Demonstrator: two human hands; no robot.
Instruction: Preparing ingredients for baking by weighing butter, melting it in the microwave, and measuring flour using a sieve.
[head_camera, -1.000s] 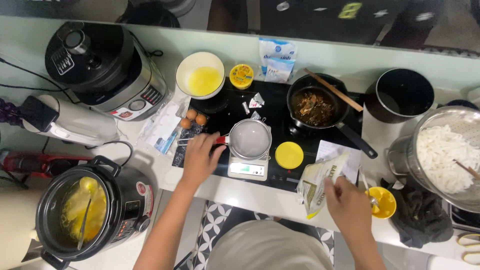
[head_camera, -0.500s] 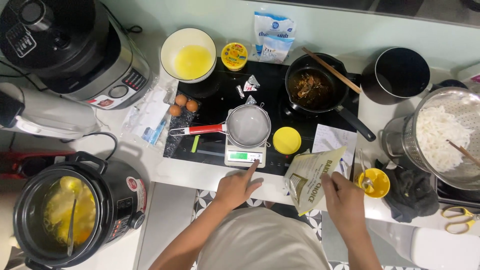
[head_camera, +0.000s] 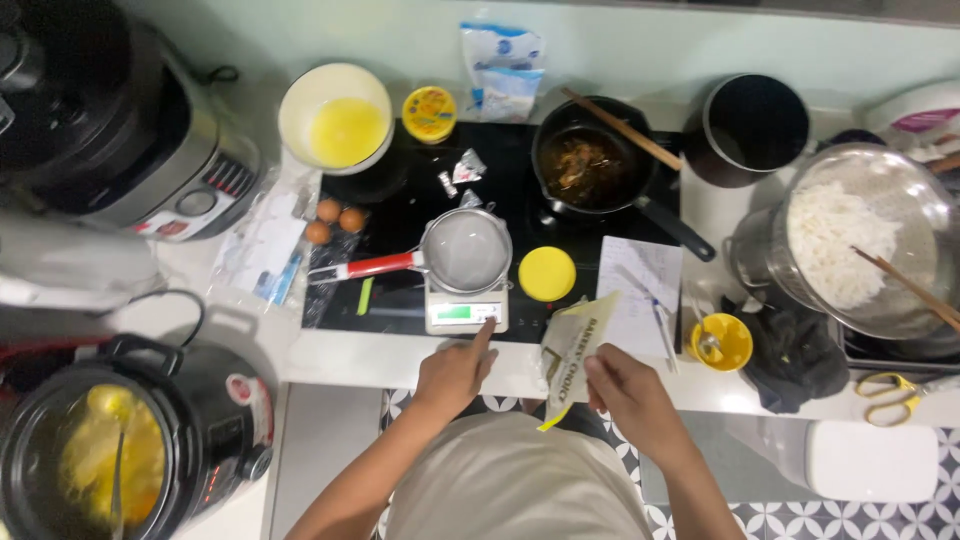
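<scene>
My left hand (head_camera: 455, 370) points one finger at the front panel of a small white kitchen scale (head_camera: 465, 312); the fingertip is at the panel's right end. A metal sieve with a red handle (head_camera: 462, 251) rests on the scale. My right hand (head_camera: 625, 398) grips a pale paper packet (head_camera: 570, 350) by its lower edge, held upright just right of the scale. A yellow lid (head_camera: 547, 273) lies on the black cooktop (head_camera: 400, 205) beside the scale.
On the cooktop sit a dark pan with a wooden spoon (head_camera: 590, 165), a white bowl of yellow liquid (head_camera: 335, 115) and three eggs (head_camera: 333, 218). A pot of white rice (head_camera: 850, 240), a small yellow cup (head_camera: 722, 342), scissors (head_camera: 890, 392) and two cookers (head_camera: 120, 460) surround it.
My left hand left the sieve's red handle, drew back to the counter edge, then reached its finger to the scale's panel. The right hand raised the packet nearer the scale.
</scene>
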